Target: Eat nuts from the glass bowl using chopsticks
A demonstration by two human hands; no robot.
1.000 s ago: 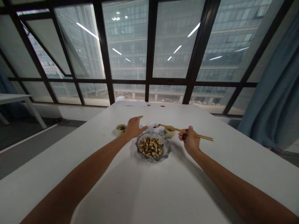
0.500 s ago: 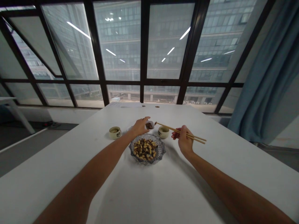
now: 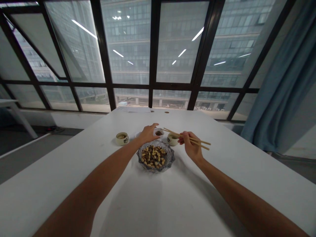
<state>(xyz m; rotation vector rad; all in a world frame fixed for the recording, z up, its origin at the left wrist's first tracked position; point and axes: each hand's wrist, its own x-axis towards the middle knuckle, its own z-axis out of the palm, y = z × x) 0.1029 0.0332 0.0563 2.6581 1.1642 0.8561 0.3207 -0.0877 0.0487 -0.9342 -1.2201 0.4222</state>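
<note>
My left hand (image 3: 148,133) reaches over the far side of a glass bowl, its fingers and thumb around a small white bowl (image 3: 161,131) with dark bits in it. My right hand (image 3: 192,145) holds a pair of wooden chopsticks (image 3: 199,142), their tips at the right rim of the small white bowl. I cannot make out anything between the tips. Beneath the chopsticks stands a pale cup (image 3: 172,139) with dark characters on it. Nearest me, the ruffled glass bowl (image 3: 170,160) holds peanuts and dark seeds (image 3: 153,156).
Left of my left hand stands another pale cup (image 3: 121,139) with dark lettering. A whitish dish (image 3: 137,134) is partly hidden behind my left wrist. Papers (image 3: 138,109) lie at the far edge of the white table (image 3: 138,204), before the windows. A blue curtain (image 3: 278,85) hangs at right.
The small white bowl, tilted before, now stands more upright in my left hand. My right hand has moved slightly left with the chopsticks; the dark bit at their tips no longer shows.
</note>
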